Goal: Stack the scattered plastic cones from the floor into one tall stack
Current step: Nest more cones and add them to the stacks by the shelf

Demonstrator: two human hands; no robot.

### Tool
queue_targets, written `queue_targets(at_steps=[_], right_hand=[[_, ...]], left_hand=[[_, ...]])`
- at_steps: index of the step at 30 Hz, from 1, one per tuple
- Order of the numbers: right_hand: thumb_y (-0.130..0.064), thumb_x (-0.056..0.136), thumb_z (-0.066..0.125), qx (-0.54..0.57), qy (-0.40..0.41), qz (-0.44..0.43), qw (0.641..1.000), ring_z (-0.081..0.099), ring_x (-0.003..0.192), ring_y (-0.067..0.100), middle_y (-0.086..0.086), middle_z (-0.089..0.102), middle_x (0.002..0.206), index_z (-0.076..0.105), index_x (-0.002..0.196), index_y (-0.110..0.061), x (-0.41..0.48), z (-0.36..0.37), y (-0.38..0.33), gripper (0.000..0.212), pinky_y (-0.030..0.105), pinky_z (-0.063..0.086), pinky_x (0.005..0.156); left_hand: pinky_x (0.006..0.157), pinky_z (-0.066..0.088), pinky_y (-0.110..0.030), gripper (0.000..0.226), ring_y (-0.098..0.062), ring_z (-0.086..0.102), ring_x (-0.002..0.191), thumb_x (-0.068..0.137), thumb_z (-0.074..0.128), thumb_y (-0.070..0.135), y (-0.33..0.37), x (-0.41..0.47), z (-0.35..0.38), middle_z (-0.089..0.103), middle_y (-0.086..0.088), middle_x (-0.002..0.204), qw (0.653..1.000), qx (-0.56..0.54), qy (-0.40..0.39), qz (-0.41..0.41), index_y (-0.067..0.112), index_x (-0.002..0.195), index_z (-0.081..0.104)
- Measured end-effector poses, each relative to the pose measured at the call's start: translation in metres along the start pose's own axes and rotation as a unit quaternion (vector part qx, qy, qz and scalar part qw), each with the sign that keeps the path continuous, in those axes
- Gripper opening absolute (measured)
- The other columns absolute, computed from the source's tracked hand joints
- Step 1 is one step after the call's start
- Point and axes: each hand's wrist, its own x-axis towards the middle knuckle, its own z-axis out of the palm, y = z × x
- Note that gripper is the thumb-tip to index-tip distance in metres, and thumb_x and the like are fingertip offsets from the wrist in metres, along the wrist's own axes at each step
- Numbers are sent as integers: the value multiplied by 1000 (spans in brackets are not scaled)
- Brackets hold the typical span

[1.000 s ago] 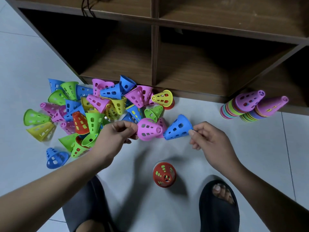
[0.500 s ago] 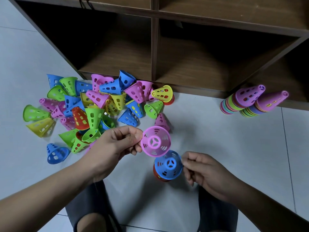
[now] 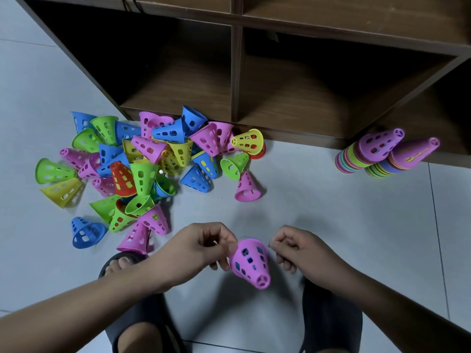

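Pink cone (image 3: 251, 262) is up off the floor (image 3: 331, 225), over the gap between two black slippers (image 3: 331, 317). Its long axis is tilted, narrow tip toward the person and down-right, wide rim facing away. Blue shows through its holes. Left hand (image 3: 201, 247) pinches the rim's left edge. Right hand (image 3: 293, 250) has fingers curled, tips at the right edge; grip unclear. Loose cone pile (image 3: 142, 169) lies far-left on the floor. Two cone stacks (image 3: 367, 154), pink on top, sit at the foot of the shelf (image 3: 237, 72), well apart on the right.

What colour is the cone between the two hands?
Pink perforated plastic cone, blue visible through holes; head view.
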Motion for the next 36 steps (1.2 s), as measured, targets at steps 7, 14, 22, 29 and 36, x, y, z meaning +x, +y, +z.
queue_targets(at_steps=[7,14,22,29,36], right_hand=[[-8,100,61,19,45,-6,999,66,66,18,5,73,82,69,101,-20,30,-11,-1,15,37,49,61],[-15,105,61,50,43,-22,998,77,89,19,6,71,118,66,120,-26,66,-12,-19,19,35,57,74],[-10,106,56,55,8,-15,998,76,103,19,-6,65,133,52,147,-32,85,-7,-33,47,33,59,82],[-12,105,59,68,-6,4,998,71,117,12,-10,55,150,50,152,-34,95,-10,-24,53,30,57,88],[-18,103,66,59,77,-39,995,76,101,10,-11,76,116,73,115,-42,80,-11,-29,27,34,58,87]], left_hand=[[65,53,-31,5,-18,77,80,101,71,18,-17,30,-24,79,-1,91,991,112,71,-12,20,98,74],[67,51,-23,7,-2,71,74,99,74,27,-26,60,-77,74,14,100,949,215,229,14,28,106,71],[87,55,-41,33,-17,65,87,97,74,25,-30,78,-102,55,-1,121,899,313,303,42,22,128,64],[83,59,-38,25,-20,70,88,99,74,23,-50,83,-100,69,1,111,894,350,280,24,15,121,66],[64,50,-29,9,-10,66,73,98,77,29,-60,81,-97,71,8,82,892,360,273,6,21,94,74]])
